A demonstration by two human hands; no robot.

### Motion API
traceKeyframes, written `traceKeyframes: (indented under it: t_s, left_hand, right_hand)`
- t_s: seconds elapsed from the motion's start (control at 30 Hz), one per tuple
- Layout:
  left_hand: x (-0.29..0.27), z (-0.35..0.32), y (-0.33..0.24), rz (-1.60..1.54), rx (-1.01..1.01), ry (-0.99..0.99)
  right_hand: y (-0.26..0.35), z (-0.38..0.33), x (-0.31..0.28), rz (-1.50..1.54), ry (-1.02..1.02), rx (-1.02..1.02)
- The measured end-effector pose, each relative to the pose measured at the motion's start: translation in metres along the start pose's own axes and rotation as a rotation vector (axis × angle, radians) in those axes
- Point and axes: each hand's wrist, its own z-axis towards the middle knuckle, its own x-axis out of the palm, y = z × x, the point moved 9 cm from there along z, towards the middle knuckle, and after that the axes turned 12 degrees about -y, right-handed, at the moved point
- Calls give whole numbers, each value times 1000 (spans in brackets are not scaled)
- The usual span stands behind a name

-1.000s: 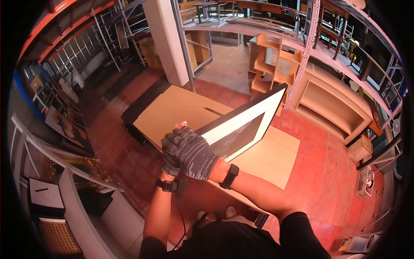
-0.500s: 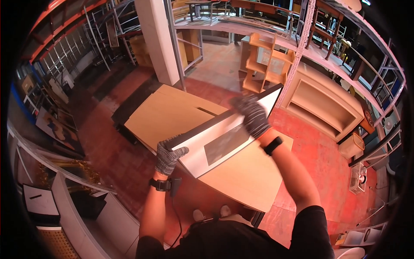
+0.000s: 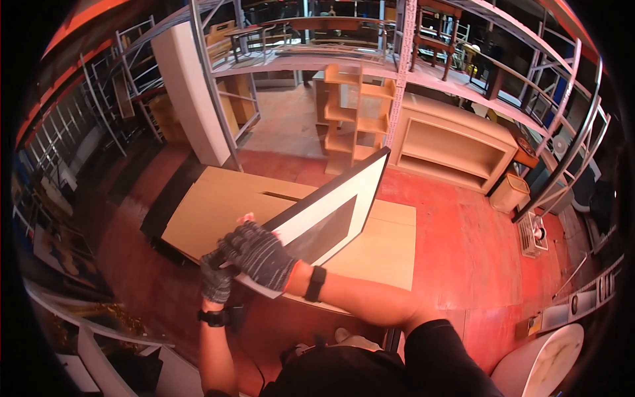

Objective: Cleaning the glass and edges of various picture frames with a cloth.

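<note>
A picture frame with a black edge, a white mat and a grey centre stands tilted on a light wooden tabletop. My left hand, in a grey knitted glove, is closed around the frame's near left corner. Right beside it, my gloved right hand is closed at that same corner and partly covers it. Small pinkish-white bits show at the right hand's edge, too little to tell what they are. Each of my wrists has a dark band.
An orange-brown shelf unit and a low wooden cabinet stand beyond the table on the red floor. A pale pillar rises at the back left. Metal racks line the back. A round white piece is at the lower right.
My right hand has moved from the frame's far right part down to its near left corner, beside my left hand. The view has turned right. My left hand keeps its hold.
</note>
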Motion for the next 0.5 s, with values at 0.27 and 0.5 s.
traceKeyframes:
  t_s: [0.27,0.5]
  left_hand:
    - [-3,3,14,-291,-321,108]
    - [-8,7,30,-287,-277,36]
  right_hand:
    - [-257,-85,-143,-460,180,300]
    - [-234,-91,-113,-470,69,544]
